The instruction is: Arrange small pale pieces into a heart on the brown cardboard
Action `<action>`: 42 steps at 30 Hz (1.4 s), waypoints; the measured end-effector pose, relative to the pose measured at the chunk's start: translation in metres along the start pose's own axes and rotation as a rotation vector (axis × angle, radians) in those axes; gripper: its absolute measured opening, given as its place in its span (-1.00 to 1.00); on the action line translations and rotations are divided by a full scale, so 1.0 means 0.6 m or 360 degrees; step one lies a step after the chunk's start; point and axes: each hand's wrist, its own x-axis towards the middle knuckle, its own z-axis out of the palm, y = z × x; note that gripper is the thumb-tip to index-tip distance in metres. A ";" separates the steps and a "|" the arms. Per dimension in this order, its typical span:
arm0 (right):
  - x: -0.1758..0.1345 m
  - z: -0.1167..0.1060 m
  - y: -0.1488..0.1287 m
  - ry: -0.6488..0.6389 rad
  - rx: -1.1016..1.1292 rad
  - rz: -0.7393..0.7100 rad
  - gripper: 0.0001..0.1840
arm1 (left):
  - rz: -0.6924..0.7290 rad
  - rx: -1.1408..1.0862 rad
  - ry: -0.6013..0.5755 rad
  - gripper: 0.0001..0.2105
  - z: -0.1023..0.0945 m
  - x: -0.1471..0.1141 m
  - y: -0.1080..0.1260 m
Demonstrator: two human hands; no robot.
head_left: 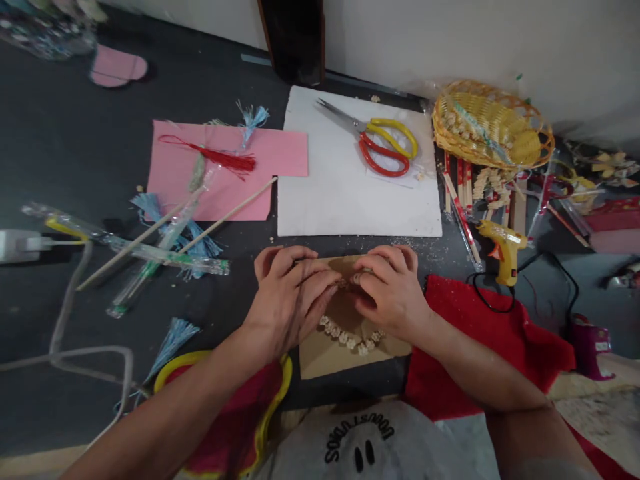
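Note:
A ring of small cream-coloured, flower-like pieces lies on a brown cardboard sheet in front of me. At the ring's far side, my left hand is closed, its thumb and fingers pinched near a small pale piece. My right hand faces it from the other side, its fingers curled and closed at the same part of the ring. The fingertips nearly meet, and they hide most of what they hold. Only the near arc of the ring shows plainly.
Beyond the cardboard lies a white board with scissors on it. Pink sheets, tassels and sticks spread left. A wicker basket, yellow glue gun with cord, and red cloth are right. A yellow-rimmed red item sits near-left.

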 end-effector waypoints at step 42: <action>-0.039 -0.027 0.045 -0.0002 0.0115 0.0009 -0.95 | 0.0364 0.0355 0.0144 -0.75 0.002 -0.008 0.020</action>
